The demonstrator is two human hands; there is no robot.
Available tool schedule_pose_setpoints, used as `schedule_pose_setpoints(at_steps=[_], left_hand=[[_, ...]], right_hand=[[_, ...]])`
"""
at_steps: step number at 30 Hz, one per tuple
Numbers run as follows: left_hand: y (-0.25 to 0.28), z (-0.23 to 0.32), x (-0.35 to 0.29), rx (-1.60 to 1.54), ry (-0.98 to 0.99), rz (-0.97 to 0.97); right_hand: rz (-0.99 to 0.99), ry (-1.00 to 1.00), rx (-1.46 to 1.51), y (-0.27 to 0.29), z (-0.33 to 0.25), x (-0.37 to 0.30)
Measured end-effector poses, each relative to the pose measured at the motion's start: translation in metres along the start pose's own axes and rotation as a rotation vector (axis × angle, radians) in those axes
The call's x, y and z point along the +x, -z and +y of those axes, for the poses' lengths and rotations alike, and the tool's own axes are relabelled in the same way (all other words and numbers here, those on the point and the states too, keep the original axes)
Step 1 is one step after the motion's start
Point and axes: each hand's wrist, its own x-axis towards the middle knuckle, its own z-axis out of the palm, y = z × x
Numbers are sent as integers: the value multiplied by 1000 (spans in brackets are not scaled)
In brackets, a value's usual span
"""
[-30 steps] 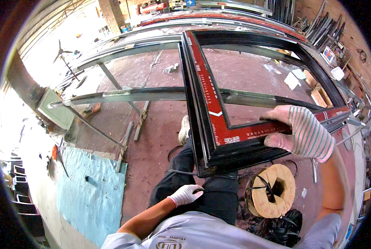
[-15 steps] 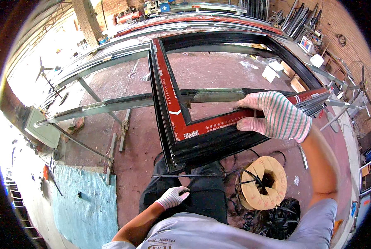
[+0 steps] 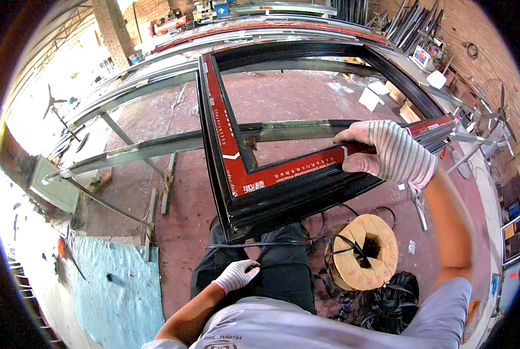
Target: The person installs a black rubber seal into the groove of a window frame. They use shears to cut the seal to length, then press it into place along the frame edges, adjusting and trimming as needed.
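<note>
A black window frame (image 3: 295, 200) with red protective film lies tilted on the metal rack in front of me. Its near left corner juts out over my knees. My right hand (image 3: 388, 152), in a striped knit glove, pinches the near rail, thumb on the film and fingers at the inner edge. Below, my gloved left hand (image 3: 236, 276) rests low over my lap with curled fingers; what they hold, if anything, is hard to make out. A thin black strip (image 3: 257, 245) crosses above my thighs, under the frame corner.
A wooden spool (image 3: 357, 256) with black strip stands on the floor at the right, beside a tangled black heap (image 3: 394, 305). Rack rails (image 3: 137, 149) run across ahead. A light blue sheet (image 3: 117, 285) covers floor at the left. Long profiles (image 3: 271, 26) lie at the back.
My right hand has slid to the right along the near rail, uncovering more red film. The whole view has shifted slightly. My left hand stays over my lap.
</note>
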Motion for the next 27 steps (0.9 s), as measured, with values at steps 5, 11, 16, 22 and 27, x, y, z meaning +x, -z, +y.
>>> schedule_pose_setpoints(at_steps=[5,11,16,22,27], left_hand=[[-2,-4,-1,-22,-47,16],[2,3,0,-20,-13,-1],[7,13,-2,103,-64,-21],[61,120,-63,13,-86,-176],[171,199,-105,-58,-704,136]], right_hand=[[26,31,-6,3,6,-5],[63,-55,-230,33,38,-37],[173,-101,-381,53,63,-75],[391,-118,-396,28,53,-82],[477,9,-202,-9,34,-43]])
